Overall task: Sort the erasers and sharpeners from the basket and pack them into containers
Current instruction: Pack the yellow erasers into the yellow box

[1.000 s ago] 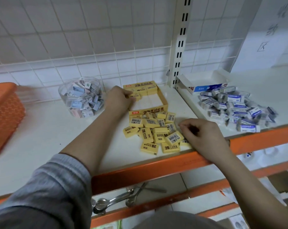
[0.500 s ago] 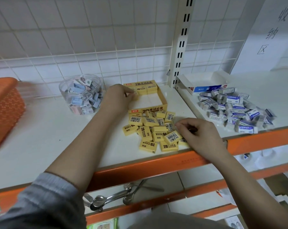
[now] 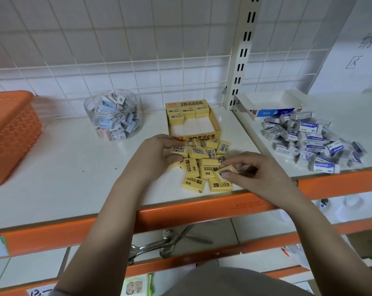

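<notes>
A heap of yellow 2B erasers (image 3: 202, 167) lies on the white shelf in front of an open yellow eraser box (image 3: 193, 138), which holds several erasers along its far side. My left hand (image 3: 157, 154) has its fingers curled round a barcode-side yellow eraser (image 3: 179, 150) at the heap's left edge. My right hand (image 3: 251, 174) pinches another yellow eraser (image 3: 223, 173) at the heap's right front. A round clear tub of sharpeners (image 3: 114, 116) stands to the left of the box.
An orange basket (image 3: 9, 133) sits at the far left of the shelf. A pile of white-and-blue erasers (image 3: 309, 142) and an open white box (image 3: 270, 105) lie right of the upright post (image 3: 242, 54). The orange shelf edge (image 3: 180, 212) runs in front.
My left hand has come back from the yellow box to the heap and taken an eraser. My right hand has stayed at the heap's right front, holding its eraser.
</notes>
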A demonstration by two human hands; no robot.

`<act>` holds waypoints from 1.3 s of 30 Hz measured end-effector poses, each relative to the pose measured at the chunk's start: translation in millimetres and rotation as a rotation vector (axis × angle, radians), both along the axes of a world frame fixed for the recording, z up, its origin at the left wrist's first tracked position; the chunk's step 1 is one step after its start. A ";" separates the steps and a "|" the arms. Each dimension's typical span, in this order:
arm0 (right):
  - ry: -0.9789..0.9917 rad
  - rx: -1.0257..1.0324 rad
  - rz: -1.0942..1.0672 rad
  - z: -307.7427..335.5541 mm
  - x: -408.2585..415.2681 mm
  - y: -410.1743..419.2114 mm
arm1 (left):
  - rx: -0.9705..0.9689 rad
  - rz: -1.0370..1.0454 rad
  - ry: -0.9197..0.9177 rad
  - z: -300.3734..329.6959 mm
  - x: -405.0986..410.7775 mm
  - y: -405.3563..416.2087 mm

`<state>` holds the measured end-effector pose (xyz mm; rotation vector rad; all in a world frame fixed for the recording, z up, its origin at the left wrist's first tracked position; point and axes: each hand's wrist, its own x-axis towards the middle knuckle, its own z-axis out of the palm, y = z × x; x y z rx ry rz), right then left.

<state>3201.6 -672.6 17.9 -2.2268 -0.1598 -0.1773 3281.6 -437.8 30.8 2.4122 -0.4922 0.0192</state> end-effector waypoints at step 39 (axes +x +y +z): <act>0.217 0.059 0.195 58.9 168.6 38.5 | -0.310 0.311 -0.124 30.4 -17.1 27.9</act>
